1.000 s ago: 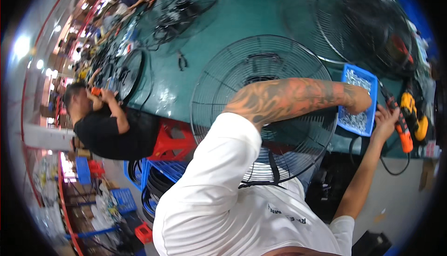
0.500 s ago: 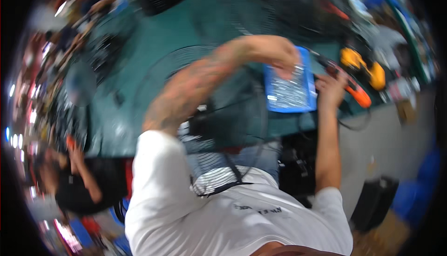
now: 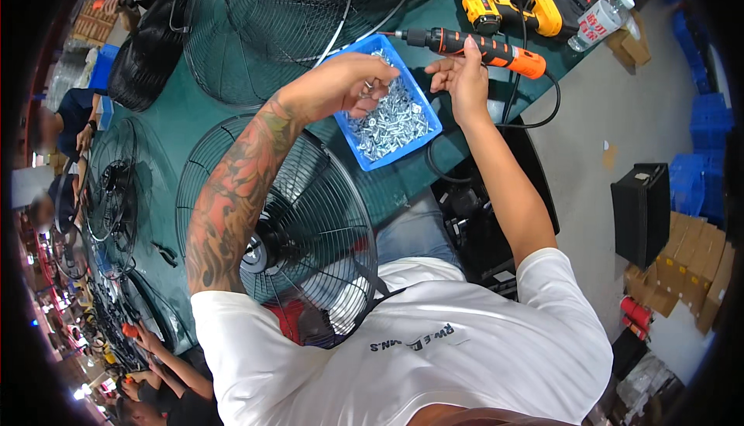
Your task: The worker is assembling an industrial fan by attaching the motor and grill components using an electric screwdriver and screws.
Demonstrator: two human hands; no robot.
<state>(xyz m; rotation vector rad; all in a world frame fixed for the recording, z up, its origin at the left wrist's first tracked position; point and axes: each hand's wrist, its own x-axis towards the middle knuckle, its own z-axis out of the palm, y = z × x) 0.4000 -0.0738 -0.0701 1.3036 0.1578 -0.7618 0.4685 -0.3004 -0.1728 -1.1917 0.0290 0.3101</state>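
Observation:
My left hand is over a blue plastic tray filled with loose silver screws. Its fingers are curled together, and a glint of metal shows between them. My right hand is just beyond the tray's right side with its fingers apart. One of its digits overlaps the body of a black-and-orange corded electric screwdriver, whose bit points left. Below my tattooed left forearm, a black wire fan guard with a motor hub leans at the table edge, against my body.
Large wire fan guards are stacked at the far side of the green table. A yellow-and-black cordless drill and a water bottle stand far right. Pliers lie left. People work along the left side; a black box stands on the floor.
The view has turned and sharpened, so the tray now appears further left. My left hand stays over the screws, its fingers curled; my right hand stays by the screwdriver.

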